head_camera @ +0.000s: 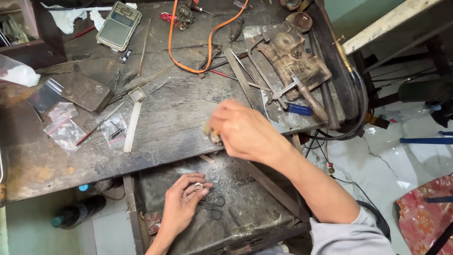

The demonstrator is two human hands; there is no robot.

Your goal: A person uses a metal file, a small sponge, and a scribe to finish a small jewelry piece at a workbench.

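The workbench (155,127) is old dark wood, scarred, stained and dusted with grey filings. Below its front edge an open drawer (245,212) shows a rough, gritty floor of the same dull grey.

The left hand (181,208) rests over this drawer with its fingers curled and its thumb and forefinger pinched on a small ring (198,187). The ring is a pale, silvery band, round and smooth, held at the fingertips just above the drawer floor. A thin black wire loop (212,204) lies on the drawer floor beside that hand.

The right hand (245,132) is raised at the bench's front edge, blurred, its fingers clenched around something small and yellowish (210,134); what it is cannot be told.

On the bench lie a white stick (132,127) with a square metal head, clear plastic bags (66,130), a flat rusty metal block (87,92), a grey-green pocket scale (119,24), a looping orange hose (198,47), a worn brown wooden board (292,56) and a small blue lighter (300,109). A grey sleeve (349,236) covers the right arm's upper part.
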